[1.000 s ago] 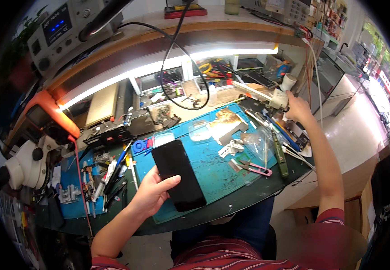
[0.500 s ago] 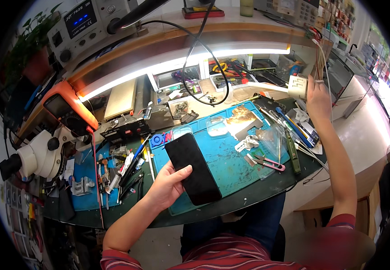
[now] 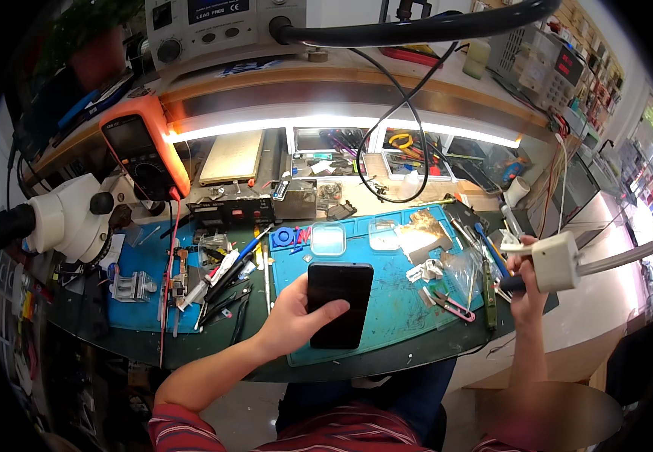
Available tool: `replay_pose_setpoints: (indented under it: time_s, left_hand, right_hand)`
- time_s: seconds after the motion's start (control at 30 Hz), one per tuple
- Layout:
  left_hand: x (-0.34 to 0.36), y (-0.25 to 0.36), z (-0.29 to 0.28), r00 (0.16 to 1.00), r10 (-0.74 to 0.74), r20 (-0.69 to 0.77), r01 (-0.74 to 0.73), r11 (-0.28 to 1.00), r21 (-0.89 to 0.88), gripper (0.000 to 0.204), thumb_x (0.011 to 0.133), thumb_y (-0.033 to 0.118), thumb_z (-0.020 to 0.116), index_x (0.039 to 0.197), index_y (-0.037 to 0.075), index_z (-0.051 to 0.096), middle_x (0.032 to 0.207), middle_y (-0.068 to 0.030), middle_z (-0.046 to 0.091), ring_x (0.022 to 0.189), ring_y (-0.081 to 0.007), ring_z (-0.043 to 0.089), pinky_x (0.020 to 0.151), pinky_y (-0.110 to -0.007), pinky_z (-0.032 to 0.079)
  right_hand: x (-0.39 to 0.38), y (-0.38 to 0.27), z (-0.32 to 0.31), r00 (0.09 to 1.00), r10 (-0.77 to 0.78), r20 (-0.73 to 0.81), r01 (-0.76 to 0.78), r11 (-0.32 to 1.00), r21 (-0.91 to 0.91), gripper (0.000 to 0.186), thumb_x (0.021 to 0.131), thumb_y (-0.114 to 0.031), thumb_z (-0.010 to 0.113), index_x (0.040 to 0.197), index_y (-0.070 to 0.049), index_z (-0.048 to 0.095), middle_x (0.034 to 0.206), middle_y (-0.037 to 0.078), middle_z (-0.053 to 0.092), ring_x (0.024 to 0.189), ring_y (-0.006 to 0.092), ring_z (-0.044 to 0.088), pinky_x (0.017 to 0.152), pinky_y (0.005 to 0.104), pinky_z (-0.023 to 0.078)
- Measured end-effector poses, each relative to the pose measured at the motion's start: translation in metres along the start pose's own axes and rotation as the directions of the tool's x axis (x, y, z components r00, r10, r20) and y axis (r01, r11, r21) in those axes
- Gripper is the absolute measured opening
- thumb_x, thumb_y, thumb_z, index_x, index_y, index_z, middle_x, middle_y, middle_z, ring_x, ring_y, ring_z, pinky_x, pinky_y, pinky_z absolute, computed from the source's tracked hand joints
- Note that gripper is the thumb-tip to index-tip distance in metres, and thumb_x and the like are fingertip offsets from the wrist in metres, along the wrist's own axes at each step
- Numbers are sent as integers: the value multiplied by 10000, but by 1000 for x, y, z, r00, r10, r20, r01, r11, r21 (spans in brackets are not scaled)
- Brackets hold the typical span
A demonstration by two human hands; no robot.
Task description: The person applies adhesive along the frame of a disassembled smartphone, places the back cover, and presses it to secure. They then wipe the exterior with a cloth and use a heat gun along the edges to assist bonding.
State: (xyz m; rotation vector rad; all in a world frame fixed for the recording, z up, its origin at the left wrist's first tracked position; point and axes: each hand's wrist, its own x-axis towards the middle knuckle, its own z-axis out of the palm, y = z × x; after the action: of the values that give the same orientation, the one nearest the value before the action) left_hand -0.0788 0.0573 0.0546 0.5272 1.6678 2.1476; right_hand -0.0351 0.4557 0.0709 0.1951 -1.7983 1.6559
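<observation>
Black phone (image 3: 345,325) gripped in left hand (image 3: 293,315), thumb laid across front; held over near part of blue mat (image 3: 409,309). Cream block-like device (image 3: 558,264) gripped in right hand (image 3: 526,295), fingers curled, partly hidden. Phone seen dark-faced, glossy, unlit.

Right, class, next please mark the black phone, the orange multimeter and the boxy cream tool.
Black phone (image 3: 349,289): head view, on the dark screen.
Orange multimeter (image 3: 142,149): head view, on the front face.
Boxy cream tool (image 3: 558,264): head view, on its block-shaped body.

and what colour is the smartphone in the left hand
The smartphone is black, its screen dark; seen best in the head view.
</observation>
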Motion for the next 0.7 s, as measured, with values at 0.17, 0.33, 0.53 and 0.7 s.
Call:
replay_pose_setpoints:
  time_s: [0.17, 0.33, 0.53, 0.7]
  left_hand:
    - [-7, 2, -3, 999, 43, -2, -43, 997, 62, 430, 945, 59, 658, 1330, 1, 475, 1225, -84, 628, 1115, -145, 600, 983, -314, 484]
    - [3, 4, -8, 999, -31, -11, 31, 1000, 1, 453, 974, 66, 603, 1384, -2, 420, 1298, -97, 578, 1192, -156, 554, 1031, -327, 446]
    - [8, 1, -14, 998, -67, 6, 68, 996, -61, 459, 977, 60, 575, 1399, -5, 404, 1335, -101, 548, 1237, -172, 526, 1064, -355, 415]
    - [14, 7, -20, 988, -151, -26, 151, 989, 0, 519, 960, 110, 635, 1401, -26, 395, 1324, -114, 558, 1213, -178, 548, 1043, -350, 437]
  right_hand:
    - [3, -46, 104, 980, 11, 198, -117, 837, 534, 473, 788, -171, 653, 1226, -70, 508, 1266, 110, 534, 1244, 291, 505, 1204, 521, 192]
    - [17, -51, 146, 936, -146, 319, -125, 712, 691, 632, 726, -134, 614, 1345, -107, 491, 1106, 44, 554, 1170, 251, 540, 1223, 536, 146]
    - [18, -33, 159, 935, -109, 338, -197, 630, 751, 633, 757, -172, 619, 1366, -82, 476, 1055, 28, 511, 1108, 215, 532, 1217, 490, 177]
    - [16, -21, 150, 935, -90, 343, -212, 632, 745, 607, 772, -193, 644, 1348, -87, 486, 1083, 29, 494, 1118, 215, 504, 1199, 484, 211]
